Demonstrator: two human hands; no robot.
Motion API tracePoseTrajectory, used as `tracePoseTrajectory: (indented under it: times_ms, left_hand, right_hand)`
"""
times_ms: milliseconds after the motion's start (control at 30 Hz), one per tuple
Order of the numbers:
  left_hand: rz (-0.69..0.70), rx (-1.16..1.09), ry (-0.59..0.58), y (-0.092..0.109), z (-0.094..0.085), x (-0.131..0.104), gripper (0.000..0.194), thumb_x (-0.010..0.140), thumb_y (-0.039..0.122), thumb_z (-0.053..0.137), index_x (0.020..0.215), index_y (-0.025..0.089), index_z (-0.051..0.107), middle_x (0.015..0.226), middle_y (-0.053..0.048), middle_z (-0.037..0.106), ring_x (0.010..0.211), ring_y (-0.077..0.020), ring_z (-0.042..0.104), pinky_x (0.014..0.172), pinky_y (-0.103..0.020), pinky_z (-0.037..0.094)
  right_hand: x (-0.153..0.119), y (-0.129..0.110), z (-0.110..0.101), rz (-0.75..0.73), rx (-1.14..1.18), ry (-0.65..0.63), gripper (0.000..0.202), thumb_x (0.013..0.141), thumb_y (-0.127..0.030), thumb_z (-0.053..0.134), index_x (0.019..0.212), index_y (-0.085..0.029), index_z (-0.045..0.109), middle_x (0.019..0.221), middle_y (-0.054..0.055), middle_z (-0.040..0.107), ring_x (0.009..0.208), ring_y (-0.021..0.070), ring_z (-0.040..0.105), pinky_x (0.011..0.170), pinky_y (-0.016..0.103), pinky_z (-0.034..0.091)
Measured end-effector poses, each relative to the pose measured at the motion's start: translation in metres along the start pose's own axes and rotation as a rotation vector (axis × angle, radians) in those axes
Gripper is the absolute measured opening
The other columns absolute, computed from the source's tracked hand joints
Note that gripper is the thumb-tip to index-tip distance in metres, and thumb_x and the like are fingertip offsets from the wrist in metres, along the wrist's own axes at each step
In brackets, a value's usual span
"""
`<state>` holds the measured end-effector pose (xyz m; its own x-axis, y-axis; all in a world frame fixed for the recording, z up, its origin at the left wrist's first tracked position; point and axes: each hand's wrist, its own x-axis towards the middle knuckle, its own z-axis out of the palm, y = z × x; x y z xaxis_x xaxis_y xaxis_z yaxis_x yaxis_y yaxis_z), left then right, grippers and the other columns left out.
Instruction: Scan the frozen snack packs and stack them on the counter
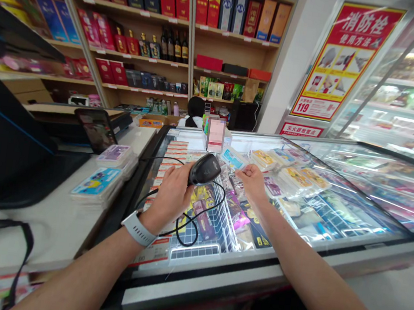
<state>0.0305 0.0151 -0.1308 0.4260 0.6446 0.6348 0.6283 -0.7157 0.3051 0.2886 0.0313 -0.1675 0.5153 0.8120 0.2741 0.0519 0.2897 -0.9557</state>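
My left hand (174,191), with a pale watch band on the wrist, is wrapped round a black barcode scanner (205,169). The scanner's head points away from me, over a glass-topped freezer, and its black cable loops below. My right hand (252,180) pinches the near corner of a clear pack with a blue label (233,159). Just beyond lies a small pixelated patch hiding part of a white item. Similar packs with yellow labels (297,177) lie on the glass to the right of my right hand.
The freezer's front edge (212,296) runs below my arms. On the left counter stand a stack of blue-labelled packs (98,182), purple-labelled packs (114,153), a phone (95,128) and a black monitor. Behind the freezer a person's head (196,108) shows before shelves of boxes and bottles.
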Motion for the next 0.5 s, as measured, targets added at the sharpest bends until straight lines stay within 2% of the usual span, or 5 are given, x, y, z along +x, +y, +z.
tracePoseTrajectory:
  times_ms: [267, 500]
  left_hand:
    - [0.012, 0.016, -0.017, -0.0019, 0.0019, 0.0002, 0.051, 0.088, 0.013, 0.049, 0.139, 0.011, 0.045, 0.131, -0.017, 0.065, 0.121, -0.0294, 0.061, 0.113, -0.052, 0.038]
    - [0.016, 0.02, -0.01, -0.001, 0.0018, 0.0004, 0.051, 0.087, 0.012, 0.049, 0.138, 0.012, 0.046, 0.13, -0.016, 0.066, 0.118, -0.0286, 0.062, 0.113, -0.051, 0.038]
  right_hand:
    - [-0.0005, 0.0066, 0.0065, -0.002, -0.019, -0.027, 0.036, 0.056, -0.038, 0.08, 0.074, -0.023, 0.053, 0.065, -0.004, 0.064, 0.062, 0.0151, 0.059, 0.064, 0.028, 0.046]
    - [-0.0006, 0.0062, 0.0064, 0.066, 0.065, -0.024, 0.039, 0.053, -0.038, 0.083, 0.071, -0.024, 0.051, 0.058, -0.006, 0.059, 0.055, 0.013, 0.055, 0.057, 0.026, 0.043]
